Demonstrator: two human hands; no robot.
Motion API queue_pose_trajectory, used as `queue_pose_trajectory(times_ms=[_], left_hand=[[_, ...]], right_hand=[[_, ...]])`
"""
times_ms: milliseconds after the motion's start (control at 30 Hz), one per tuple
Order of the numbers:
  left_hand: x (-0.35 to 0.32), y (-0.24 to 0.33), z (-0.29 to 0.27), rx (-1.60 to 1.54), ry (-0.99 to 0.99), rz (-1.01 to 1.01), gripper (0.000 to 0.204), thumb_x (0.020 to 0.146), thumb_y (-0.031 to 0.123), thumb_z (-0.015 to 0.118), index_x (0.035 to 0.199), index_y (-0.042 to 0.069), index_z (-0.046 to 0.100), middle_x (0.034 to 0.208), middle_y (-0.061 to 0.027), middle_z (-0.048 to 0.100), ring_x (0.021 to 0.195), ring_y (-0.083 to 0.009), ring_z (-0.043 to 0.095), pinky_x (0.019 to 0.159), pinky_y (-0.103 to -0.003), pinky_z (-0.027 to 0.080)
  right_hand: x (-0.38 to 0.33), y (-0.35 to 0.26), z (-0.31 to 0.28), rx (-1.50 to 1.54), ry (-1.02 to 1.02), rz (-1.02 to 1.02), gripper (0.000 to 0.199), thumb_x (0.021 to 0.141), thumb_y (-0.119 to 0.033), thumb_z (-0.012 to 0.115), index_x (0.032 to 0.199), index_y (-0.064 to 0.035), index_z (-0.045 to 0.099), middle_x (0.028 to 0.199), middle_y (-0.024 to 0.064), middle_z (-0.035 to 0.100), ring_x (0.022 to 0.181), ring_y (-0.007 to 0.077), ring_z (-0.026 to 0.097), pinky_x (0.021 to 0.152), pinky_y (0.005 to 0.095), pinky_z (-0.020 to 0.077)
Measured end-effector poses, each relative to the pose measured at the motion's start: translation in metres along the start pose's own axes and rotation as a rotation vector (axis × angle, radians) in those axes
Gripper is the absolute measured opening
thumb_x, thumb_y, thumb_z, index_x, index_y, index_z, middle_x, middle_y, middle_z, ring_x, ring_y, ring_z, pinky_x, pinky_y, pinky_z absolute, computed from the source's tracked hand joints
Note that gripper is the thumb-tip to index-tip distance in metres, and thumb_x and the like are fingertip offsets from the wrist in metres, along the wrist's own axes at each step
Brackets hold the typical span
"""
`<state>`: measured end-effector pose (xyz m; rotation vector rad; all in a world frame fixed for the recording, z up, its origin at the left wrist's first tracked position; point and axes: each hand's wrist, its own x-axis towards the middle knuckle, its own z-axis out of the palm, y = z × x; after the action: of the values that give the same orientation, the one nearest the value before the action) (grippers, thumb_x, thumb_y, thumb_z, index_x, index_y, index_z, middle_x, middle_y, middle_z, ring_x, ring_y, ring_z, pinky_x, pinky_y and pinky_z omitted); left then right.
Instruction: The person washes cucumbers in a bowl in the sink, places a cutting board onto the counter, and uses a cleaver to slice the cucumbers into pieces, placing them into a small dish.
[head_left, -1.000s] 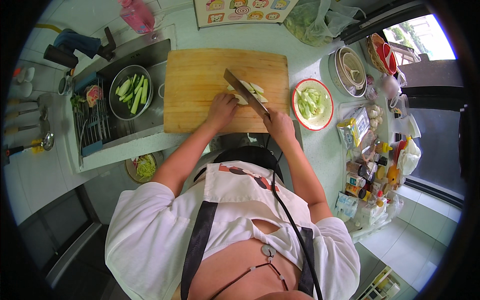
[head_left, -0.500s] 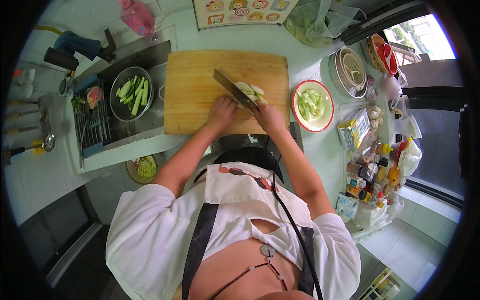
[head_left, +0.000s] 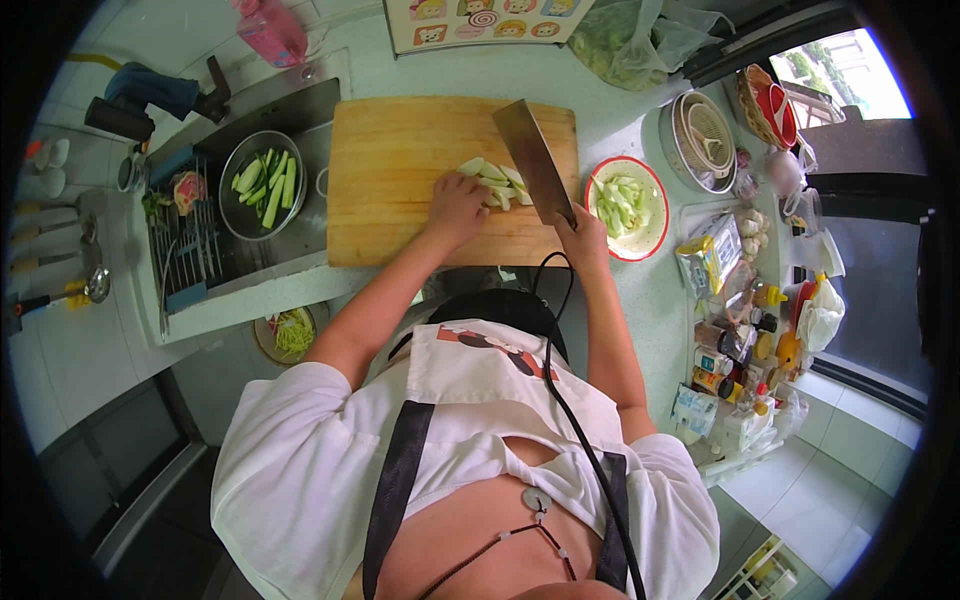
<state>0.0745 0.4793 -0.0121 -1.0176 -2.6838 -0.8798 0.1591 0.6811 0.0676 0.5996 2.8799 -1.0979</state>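
Observation:
On the wooden cutting board (head_left: pixel 390 140) lies a small pile of pale green vegetable slices (head_left: pixel 494 181), some edged in darker green. My left hand (head_left: pixel 460 207) rests at the pile's left end, fingers bent together against the slices. My right hand (head_left: pixel 582 242) grips a cleaver (head_left: pixel 535 165) by its handle, its broad blade angled up and left over the board, just right of the pile. Beside the board's right edge stands a red-rimmed bowl (head_left: pixel 665 205) holding similar cut pieces.
To the left, a metal bowl (head_left: pixel 232 222) of green vegetable sticks sits in the sink (head_left: pixel 312 215), beside a drying rack (head_left: pixel 200 255). Nested strainers (head_left: pixel 700 145) and several bottles and packets (head_left: pixel 730 350) line the right side. A plastic bag of greens (head_left: pixel 630 50) lies at the back.
The cleaver has come away from the vegetable and swung to the right with my right hand. My left hand has shifted slightly right, and the slices are now more exposed.

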Motion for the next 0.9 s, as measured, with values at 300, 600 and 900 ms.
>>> queue_pose_trajectory(times_ms=[300, 600, 900], left_hand=[[0.021, 0.005, 0.001, 0.182, -0.211, -0.085, 0.023, 0.066, 0.017, 0.063, 0.088, 0.009, 0.063, 0.096, -0.0081, 0.057, 0.101, -0.0252, 0.047, 0.088, -0.042, 0.032], [0.013, -0.017, -0.002, 0.171, -0.1, -0.07, 0.017, 0.065, 0.016, 0.062, 0.08, 0.01, 0.058, 0.086, -0.0067, 0.057, 0.092, -0.0253, 0.05, 0.083, -0.042, 0.033], [-0.001, -0.023, -0.057, -0.076, 0.301, 0.164, 0.022, 0.065, 0.001, 0.062, 0.082, 0.011, 0.054, 0.088, -0.0024, 0.06, 0.088, -0.0242, 0.054, 0.08, -0.037, 0.037]], right_hand=[[-0.003, 0.003, -0.001, -0.004, 0.015, 0.025, 0.023, 0.077, -0.021, 0.058, 0.091, -0.003, 0.06, 0.066, 0.0202, 0.056, 0.061, 0.035, 0.056, 0.056, 0.0388, 0.0426], [-0.002, 0.003, 0.006, 0.073, 0.052, 0.025, 0.022, 0.076, -0.02, 0.059, 0.087, -0.0005, 0.059, 0.067, 0.0202, 0.055, 0.062, 0.033, 0.054, 0.058, 0.0379, 0.0432], [-0.004, -0.016, 0.015, 0.113, 0.059, 0.054, 0.024, 0.077, -0.02, 0.06, 0.091, -0.0011, 0.061, 0.068, 0.0216, 0.057, 0.062, 0.0342, 0.057, 0.058, 0.0372, 0.0443]])
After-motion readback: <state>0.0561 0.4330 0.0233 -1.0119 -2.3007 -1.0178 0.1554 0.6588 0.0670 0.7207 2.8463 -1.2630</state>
